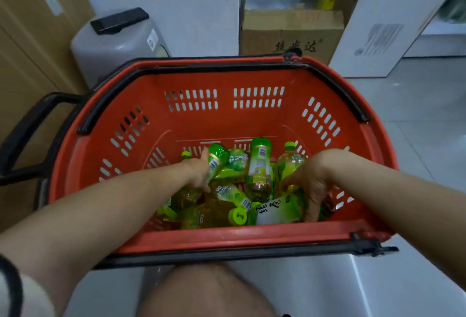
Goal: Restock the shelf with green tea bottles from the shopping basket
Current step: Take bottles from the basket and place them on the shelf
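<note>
A bare knee (pixel 201 291) fills the bottom middle of the view, just under the near rim of the red shopping basket (pixel 227 237), whose black handle lies folded along that rim. Both forearms reach over the rim and down into the basket.

The left hand (pixel 199 174) is closed around a green tea bottle (pixel 217 159), fingers wrapped over its label so that the bottle tilts up and to the right, its base end raised above the pile. The right hand (pixel 312 183) is down among the bottles on the right side with its fingers curled loosely and pointing towards the camera; it touches the bottles there, but I cannot tell whether it actually has hold of one.

The remaining green tea bottles (pixel 234 205) lie jumbled on the basket floor, most on their sides, one lime cap (pixel 237 216) facing the camera, and another bottle (pixel 259 165) leaning upward in the middle between the two hands.

Beyond the far rim a grey plastic container with a black handle (pixel 118 39) stands on the left against the white wall, a brown cardboard box (pixel 290 36) with printed characters sits behind the basket, and a white carton (pixel 388 26) leans to its right on the tiled floor (pixel 416 114)
</note>
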